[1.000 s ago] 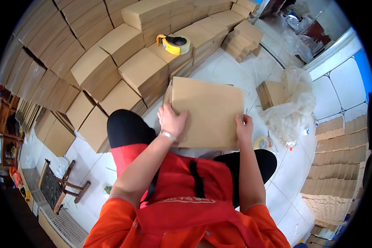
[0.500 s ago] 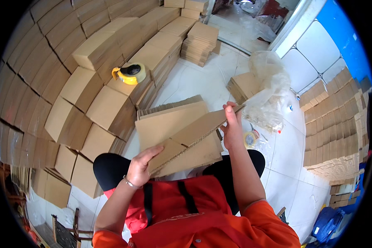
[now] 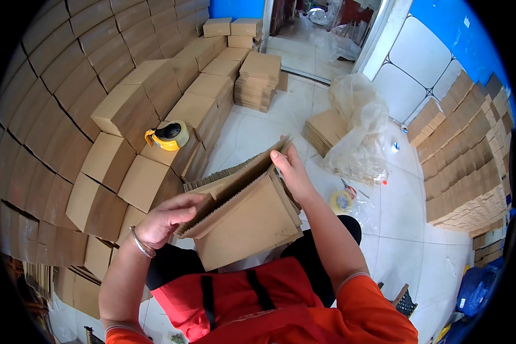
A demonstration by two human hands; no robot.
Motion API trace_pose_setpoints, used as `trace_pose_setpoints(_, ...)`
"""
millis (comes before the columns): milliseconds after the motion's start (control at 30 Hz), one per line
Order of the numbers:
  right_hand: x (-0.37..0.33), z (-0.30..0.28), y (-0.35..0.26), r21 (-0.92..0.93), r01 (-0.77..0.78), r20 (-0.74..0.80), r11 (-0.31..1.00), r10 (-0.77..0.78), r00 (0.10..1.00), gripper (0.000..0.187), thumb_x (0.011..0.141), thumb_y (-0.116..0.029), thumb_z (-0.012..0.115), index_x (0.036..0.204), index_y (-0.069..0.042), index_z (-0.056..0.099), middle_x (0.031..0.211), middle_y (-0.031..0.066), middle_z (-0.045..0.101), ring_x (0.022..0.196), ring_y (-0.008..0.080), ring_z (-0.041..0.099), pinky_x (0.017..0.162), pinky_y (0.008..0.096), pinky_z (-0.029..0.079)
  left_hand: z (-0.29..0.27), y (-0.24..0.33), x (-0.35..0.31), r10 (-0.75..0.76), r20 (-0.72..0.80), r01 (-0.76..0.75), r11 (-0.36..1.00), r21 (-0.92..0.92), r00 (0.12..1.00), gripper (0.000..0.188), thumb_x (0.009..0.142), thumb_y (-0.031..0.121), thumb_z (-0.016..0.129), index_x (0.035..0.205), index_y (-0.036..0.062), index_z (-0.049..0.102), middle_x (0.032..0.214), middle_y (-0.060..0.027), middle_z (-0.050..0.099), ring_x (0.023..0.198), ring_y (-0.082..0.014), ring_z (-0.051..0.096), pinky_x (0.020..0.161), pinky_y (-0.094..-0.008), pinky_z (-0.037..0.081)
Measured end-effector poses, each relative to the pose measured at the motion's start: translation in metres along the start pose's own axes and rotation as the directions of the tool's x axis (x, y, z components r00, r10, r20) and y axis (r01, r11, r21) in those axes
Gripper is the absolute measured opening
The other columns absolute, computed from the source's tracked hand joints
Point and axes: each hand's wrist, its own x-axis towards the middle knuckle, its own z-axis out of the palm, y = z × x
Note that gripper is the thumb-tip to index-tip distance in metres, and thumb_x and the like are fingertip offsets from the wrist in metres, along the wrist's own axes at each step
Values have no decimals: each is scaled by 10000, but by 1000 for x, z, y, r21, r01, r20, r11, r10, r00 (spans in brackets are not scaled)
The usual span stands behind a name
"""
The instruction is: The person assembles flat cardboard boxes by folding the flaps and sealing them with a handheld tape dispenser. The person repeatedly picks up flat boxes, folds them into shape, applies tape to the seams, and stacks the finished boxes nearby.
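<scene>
A brown cardboard box, partly unfolded from flat, is held slantwise between my two hands above my knees. A dark gap runs between its walls. My left hand, with a bangle at the wrist, grips the box's near left end, thumb stretched along it. At the far right end my right hand clasps the box, thumb on the near wall and the other fingers partly hidden behind. Beneath and beside the box lie flattened cardboard boxes; several more edges show behind it.
A yellow tape dispenser rests on stacked cardboard boxes at left. Flat cardboard piles stand farther off, one beside a clear plastic bag. A tape roll lies on the floor. More cardboard stacks line the right.
The flat piece of cardboard has been spread apart, so a gap shows between its walls. Both hands have shifted left, and the whole view has tilted up a little.
</scene>
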Motion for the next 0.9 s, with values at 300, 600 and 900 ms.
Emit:
trace_pose_setpoints(300, -21, 9, -12, -274, 191, 316, 943, -99, 944, 834, 800, -523, 723, 1341, 36, 423, 1259, 203, 525, 1204, 312, 500, 1026, 408, 407, 26, 27, -3, 539, -241, 334, -80, 939, 807, 291, 886, 284, 630, 768, 18, 613, 683, -200, 635, 700, -411, 634, 660, -482, 520)
trace_pose_setpoints(600, -33, 9, 37, -275, 256, 51, 927, -252, 966, 659, 734, -399, 822, 1174, -9, 525, 1104, 163, 573, 1102, 328, 531, 941, 407, 442, 47, -7, 12, 533, 325, -176, -312, 934, 781, 865, 822, 681, 584, 1273, -55, 529, 1054, -208, 644, 922, -397, 647, 765, -465, 529)
trace_pose_setpoints(900, -82, 17, 9, 367, 129, 124, 921, -186, 975, 208, 1004, -180, 546, 1128, -21, 597, 1182, 58, 617, 1051, 117, 561, 921, 282, 431, 51, -31, 38, 864, -34, 124, -33, 992, 502, 1025, 626, 655, 788, 1419, 110, 432, 1274, -209, 421, 1144, -372, 456, 984, -472, 417)
